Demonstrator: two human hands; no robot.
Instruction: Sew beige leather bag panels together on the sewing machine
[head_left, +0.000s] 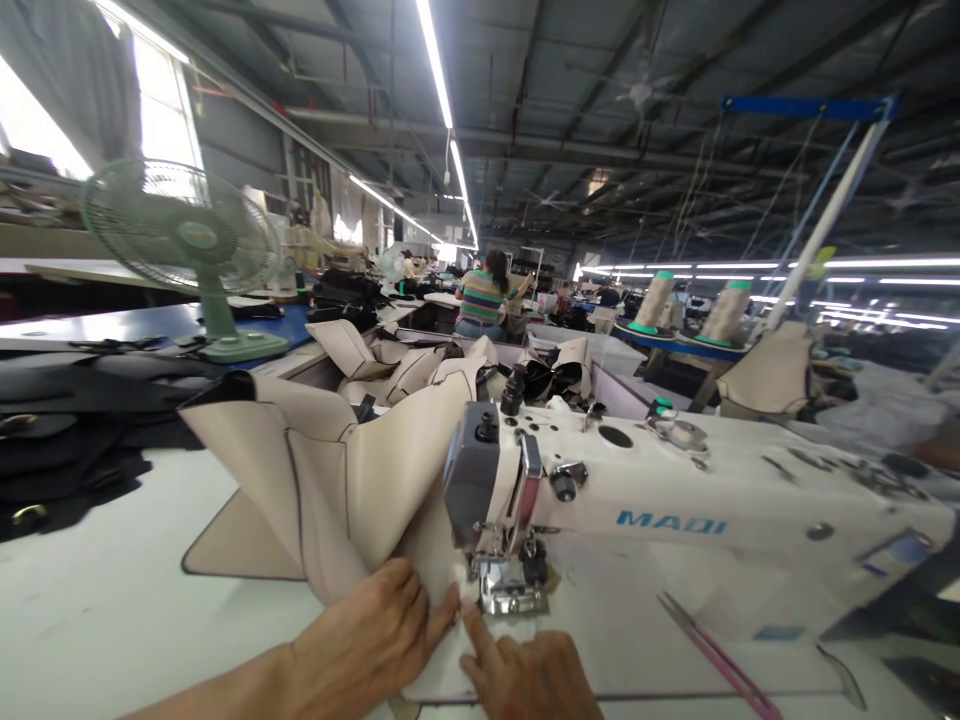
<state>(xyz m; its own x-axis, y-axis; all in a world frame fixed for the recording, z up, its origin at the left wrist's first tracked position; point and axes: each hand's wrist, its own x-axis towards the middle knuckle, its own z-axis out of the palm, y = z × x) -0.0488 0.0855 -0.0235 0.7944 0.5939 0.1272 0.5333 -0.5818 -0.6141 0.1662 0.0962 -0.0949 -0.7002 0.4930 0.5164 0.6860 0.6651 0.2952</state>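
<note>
Beige leatherette panels, stitched together and edged in black, are piled at centre frame on the white work table, directly left of the head of the white industrial sewing machine. The long axis of the piece is seen to run from the presser foot at lower centre up and away toward the upper left, where a folded flap is raised and its far end is lost behind its own folds. The edge under the foot is hidden by the fingers. The left hand is laid flat on the material at the bottom of the frame, fingers spread, pressing rather than grasping. The right hand is cut off by the lower edge; its forefinger is pointed at the foot and rests on the material, nothing being gripped. Pink-handled scissors lie lower right, partly cut off. A green desk fan stands upper left, and a person in a striped shirt is seated far off, small and blurred.
</note>
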